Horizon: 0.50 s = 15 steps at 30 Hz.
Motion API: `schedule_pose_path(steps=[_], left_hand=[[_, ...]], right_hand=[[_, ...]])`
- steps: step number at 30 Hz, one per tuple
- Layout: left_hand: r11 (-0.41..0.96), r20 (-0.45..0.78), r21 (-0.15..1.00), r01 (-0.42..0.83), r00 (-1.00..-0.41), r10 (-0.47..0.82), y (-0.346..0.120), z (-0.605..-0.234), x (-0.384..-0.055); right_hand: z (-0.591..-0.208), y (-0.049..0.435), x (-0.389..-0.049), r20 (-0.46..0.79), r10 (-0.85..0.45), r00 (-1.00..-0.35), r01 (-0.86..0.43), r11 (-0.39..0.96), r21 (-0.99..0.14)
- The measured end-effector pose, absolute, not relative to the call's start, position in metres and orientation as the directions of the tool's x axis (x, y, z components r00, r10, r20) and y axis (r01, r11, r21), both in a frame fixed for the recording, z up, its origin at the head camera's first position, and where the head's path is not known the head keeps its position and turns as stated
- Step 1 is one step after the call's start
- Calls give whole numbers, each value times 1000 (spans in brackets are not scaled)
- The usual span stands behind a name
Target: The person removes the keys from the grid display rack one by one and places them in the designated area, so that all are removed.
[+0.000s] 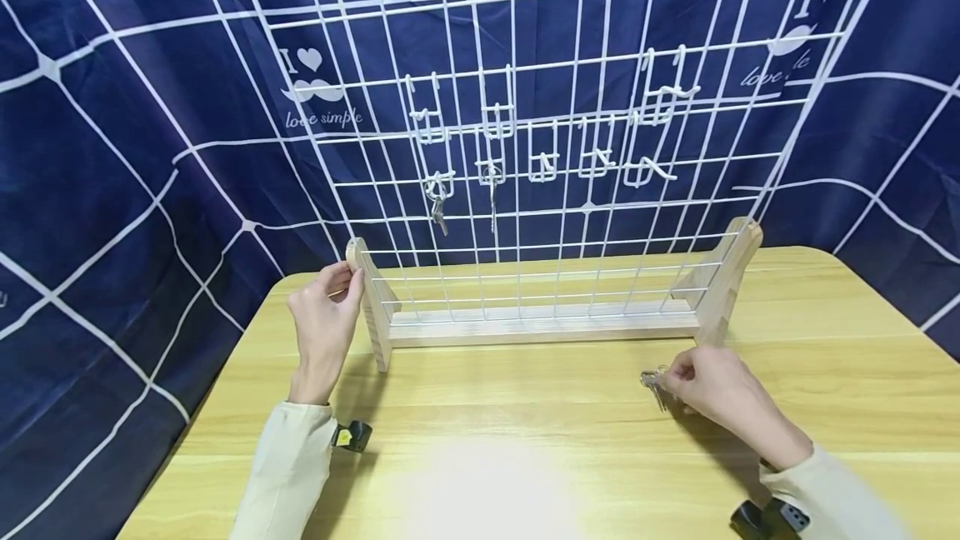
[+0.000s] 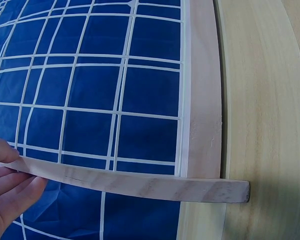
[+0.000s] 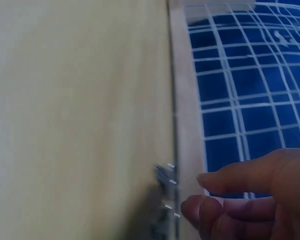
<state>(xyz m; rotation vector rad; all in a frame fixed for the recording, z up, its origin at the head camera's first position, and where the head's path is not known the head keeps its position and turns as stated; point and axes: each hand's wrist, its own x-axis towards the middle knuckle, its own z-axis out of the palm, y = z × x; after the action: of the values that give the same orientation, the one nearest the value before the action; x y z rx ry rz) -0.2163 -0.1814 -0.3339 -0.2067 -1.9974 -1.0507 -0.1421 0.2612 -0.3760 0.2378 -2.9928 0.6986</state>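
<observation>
My left hand (image 1: 326, 319) grips the upper end of the left wooden upright (image 2: 140, 187) of a white wire grid rack (image 1: 517, 277), thumb on one side and fingers on the other. Low over the table at the rack's right front, my right hand (image 1: 712, 386) has its fingertips right beside a small bunch of metal keys (image 1: 654, 390). In the right wrist view the thumb and bent fingers stand close together, with the dark, blurred keys (image 3: 164, 185) just past their tips. Two more keys hang from the grid: a left key (image 1: 438, 213) and a right key (image 1: 492, 190).
Several white wire hooks, among them an upper right hook (image 1: 660, 102), are clipped on the grid. A wooden bar (image 1: 543, 332) joins the uprights at the base; the right upright (image 1: 723, 282) stands behind my right hand. Dark blue curtain (image 1: 112, 273) surrounds the wood-grain table (image 1: 487, 407).
</observation>
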Motion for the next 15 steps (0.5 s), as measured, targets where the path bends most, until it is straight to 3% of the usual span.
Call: schedule_pose_path(steps=[8, 15], left_hand=[[639, 756, 589, 496, -618, -217, -181, -333, -218], [637, 751, 594, 491, -622, -222, -181, -334, -216]], right_hand=[[-349, 274, -147, 260, -86, -962, -196, 882, -429], [-331, 260, -148, 278, -76, -958, -211, 842, -497]])
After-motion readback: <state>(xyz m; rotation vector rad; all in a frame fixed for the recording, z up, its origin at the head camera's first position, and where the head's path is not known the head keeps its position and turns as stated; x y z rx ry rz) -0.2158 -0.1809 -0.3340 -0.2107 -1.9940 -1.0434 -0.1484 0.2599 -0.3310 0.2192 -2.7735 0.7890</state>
